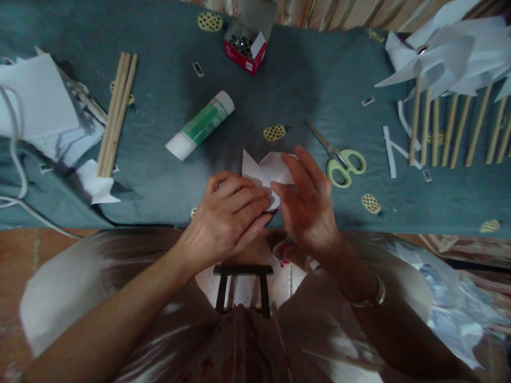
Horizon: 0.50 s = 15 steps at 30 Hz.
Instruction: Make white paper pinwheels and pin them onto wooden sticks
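Note:
A white paper pinwheel (263,173), partly folded, lies at the front edge of the table between my hands. My left hand (235,210) covers its near left part, with the fingers pressed together on the paper. My right hand (307,202) holds its right side, thumb near the centre and fingers on the right blade. Two pointed blades stick up beyond my fingers; the centre of the paper is mostly hidden. Just right of my right hand lie scissors (343,165) with green handles. A green and white glue stick (202,125) lies beyond my left hand.
An open red box (247,50) of small metal pieces stands at the back. Finished white pinwheels (447,53) on wooden sticks lie at the right, near paper strips (389,151). Wooden sticks (117,114), paper sheets (40,101) and a white cable (18,159) are at the left.

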Each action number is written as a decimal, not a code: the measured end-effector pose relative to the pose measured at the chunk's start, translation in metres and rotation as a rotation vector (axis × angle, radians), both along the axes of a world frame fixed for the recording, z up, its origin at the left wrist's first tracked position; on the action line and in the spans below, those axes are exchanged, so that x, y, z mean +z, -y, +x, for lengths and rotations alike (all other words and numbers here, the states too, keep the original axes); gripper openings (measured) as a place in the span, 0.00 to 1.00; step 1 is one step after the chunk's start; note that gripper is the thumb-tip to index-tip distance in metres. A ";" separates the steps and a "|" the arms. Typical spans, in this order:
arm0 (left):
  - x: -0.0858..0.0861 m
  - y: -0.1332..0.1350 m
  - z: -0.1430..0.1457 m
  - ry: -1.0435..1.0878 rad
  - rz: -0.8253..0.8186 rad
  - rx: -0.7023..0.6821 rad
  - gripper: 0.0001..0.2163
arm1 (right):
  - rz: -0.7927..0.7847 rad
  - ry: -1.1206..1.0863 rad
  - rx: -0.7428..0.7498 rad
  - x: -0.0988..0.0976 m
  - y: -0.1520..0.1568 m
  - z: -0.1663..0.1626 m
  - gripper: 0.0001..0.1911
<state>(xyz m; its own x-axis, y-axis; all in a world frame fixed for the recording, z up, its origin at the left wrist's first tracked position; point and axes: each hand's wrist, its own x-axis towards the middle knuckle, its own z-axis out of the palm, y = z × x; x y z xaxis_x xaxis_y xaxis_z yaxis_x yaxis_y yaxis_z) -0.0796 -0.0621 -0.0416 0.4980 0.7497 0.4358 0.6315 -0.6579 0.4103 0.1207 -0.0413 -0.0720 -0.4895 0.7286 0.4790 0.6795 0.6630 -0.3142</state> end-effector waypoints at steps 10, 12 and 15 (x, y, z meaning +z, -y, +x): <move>-0.007 -0.019 -0.030 -0.040 -0.184 0.133 0.11 | -0.075 -0.014 -0.024 -0.010 0.008 -0.002 0.23; -0.006 -0.020 -0.027 -0.016 -0.236 0.124 0.10 | -0.072 -0.035 -0.027 -0.010 0.007 0.001 0.23; -0.006 -0.022 -0.024 0.031 -0.277 0.106 0.10 | -0.047 -0.076 -0.018 -0.008 0.007 0.005 0.23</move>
<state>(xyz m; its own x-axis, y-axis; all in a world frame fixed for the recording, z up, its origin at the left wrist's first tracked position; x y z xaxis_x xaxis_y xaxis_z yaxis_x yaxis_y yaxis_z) -0.1038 -0.0404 -0.0476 0.4002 0.8893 0.2212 0.6751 -0.4493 0.5851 0.1255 -0.0481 -0.0803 -0.4399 0.7598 0.4788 0.6643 0.6341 -0.3958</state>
